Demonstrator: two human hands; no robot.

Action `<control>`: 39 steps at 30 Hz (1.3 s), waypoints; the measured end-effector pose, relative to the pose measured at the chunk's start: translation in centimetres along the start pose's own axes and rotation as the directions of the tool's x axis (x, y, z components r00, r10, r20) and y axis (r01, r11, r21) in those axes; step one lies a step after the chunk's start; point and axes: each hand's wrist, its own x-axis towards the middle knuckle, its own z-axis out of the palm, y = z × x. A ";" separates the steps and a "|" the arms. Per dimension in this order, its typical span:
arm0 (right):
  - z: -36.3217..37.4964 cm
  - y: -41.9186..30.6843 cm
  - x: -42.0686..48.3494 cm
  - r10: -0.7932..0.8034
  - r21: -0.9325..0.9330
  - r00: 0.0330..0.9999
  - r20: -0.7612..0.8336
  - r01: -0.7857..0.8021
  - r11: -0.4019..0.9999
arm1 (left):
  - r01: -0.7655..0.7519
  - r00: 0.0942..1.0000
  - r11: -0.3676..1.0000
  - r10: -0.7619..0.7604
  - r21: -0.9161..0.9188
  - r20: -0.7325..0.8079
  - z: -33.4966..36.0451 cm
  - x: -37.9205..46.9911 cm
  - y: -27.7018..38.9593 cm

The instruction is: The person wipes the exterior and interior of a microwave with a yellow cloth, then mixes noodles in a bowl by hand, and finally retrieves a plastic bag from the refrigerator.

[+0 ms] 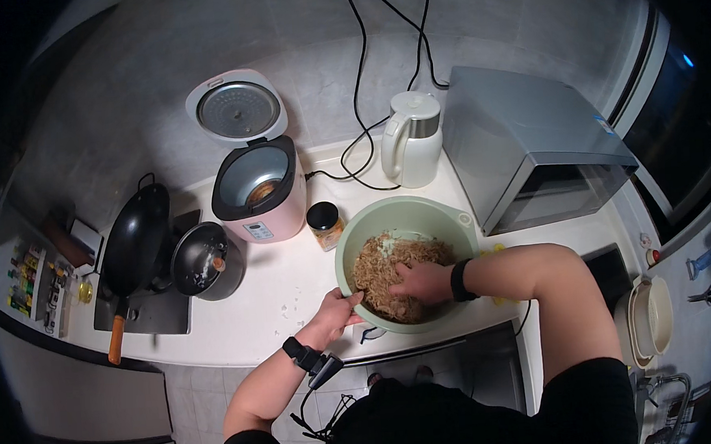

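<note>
A round pale green plastic basin (356, 228) sits near the counter's front edge. It holds a heap of brown shredded food (374, 270), with some whitish bits on the far side. My left hand (337, 315) grips the basin's near-left rim, thumb on top and fingers below. Reaching in over the right side, my right hand (426, 282) has its fingers in the shreds; the fingertips are partly buried, so whether they close on any food is hidden. Behind the basin's left side stands a glass jar with a black lid (325, 225).
A pink rice cooker (276, 221) has its lid raised. Left of it are a dark pot (209, 270) and a black wok (137, 241) on the hob. A white jug (415, 145) and a microwave oven (497, 140) stand behind, with black cables (364, 50) nearby. White crumbs (284, 312) dot the counter.
</note>
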 end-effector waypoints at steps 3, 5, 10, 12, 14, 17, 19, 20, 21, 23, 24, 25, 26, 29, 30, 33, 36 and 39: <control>0.1 0.6 1.3 0.065 0.074 0.994 -0.083 -0.059 0.996 | 0.000 1.000 0.999 0.000 0.037 -0.002 0.0 -0.1 0.0; -0.4 0.9 2.0 0.124 0.069 0.986 -0.112 -0.117 0.991 | 0.008 1.000 0.999 -0.007 0.038 -0.004 -0.1 -0.2 -0.1; -4.3 3.9 3.0 0.195 0.257 0.967 0.166 -0.233 0.938 | 0.012 1.000 1.000 -0.013 0.021 0.018 -0.4 0.2 0.2; -5.7 5.9 3.4 0.171 0.368 0.936 0.309 -0.283 0.886 | 0.007 0.999 1.000 -0.008 0.021 0.032 -0.5 0.3 0.0; -6.4 7.3 4.6 0.240 0.407 0.903 0.356 -0.381 0.830 | 0.003 1.000 1.000 -0.004 0.014 0.030 -0.5 0.4 0.0; -5.5 7.4 7.1 0.309 0.467 0.918 0.251 -0.394 0.792 | 0.009 0.999 1.000 -0.009 0.004 0.037 -0.6 0.4 0.0; -4.2 5.8 9.0 0.371 0.500 0.918 0.138 -0.388 0.774 | 0.006 0.999 1.000 -0.006 -0.001 0.042 -0.7 0.4 0.1; -3.7 4.9 9.6 0.324 0.452 0.939 0.117 -0.341 0.824 | 0.005 0.999 1.000 -0.005 -0.003 0.037 -0.6 0.4 0.1; -3.1 3.8 10.0 0.319 0.375 0.937 0.138 -0.348 0.859 | 0.015 1.000 1.000 -0.015 -0.008 0.024 -0.6 0.4 0.0; -2.4 1.9 10.0 0.231 0.272 0.952 0.203 -0.281 0.920 | 0.009 1.000 1.000 -0.009 -0.001 0.010 -0.5 0.3 -0.1; -2.3 1.1 9.7 0.145 0.247 0.958 0.246 -0.207 0.947 | 0.007 1.000 1.000 -0.007 0.005 0.002 -0.4 0.3 -0.2; -2.5 0.5 9.4 0.063 0.221 0.956 0.286 -0.130 0.966 | -0.001 1.000 1.000 0.001 0.012 -0.006 -0.4 0.3 -0.2; -2.7 0.3 8.2 0.023 0.226 0.958 0.286 -0.091 0.970 | -0.004 1.000 1.000 0.004 0.015 -0.015 -0.4 0.3 -0.1; -3.9 1.4 4.2 -0.082 0.150 0.957 0.280 0.041 0.988 | -0.005 1.000 1.000 0.006 0.016 -0.027 -0.3 0.3 -0.3; -3.9 1.6 2.5 -0.046 0.067 0.956 0.289 0.028 0.997 | -0.003 1.000 1.000 0.003 0.015 -0.022 -0.3 0.3 -0.3; -2.8 2.2 -1.1 0.062 -0.105 0.964 0.258 -0.036 0.994 | -0.008 1.000 1.000 0.008 0.014 0.003 -0.4 0.1 -0.1; -1.0 3.0 -1.9 0.081 -0.092 0.982 0.168 -0.067 0.994 | 0.003 1.000 1.000 -0.003 0.004 0.025 -0.3 -0.1 0.0; 0.6 3.7 -0.4 0.003 -0.097 0.996 0.084 0.005 0.995 | 0.012 0.999 1.000 -0.013 0.017 0.039 -0.3 -0.3 0.3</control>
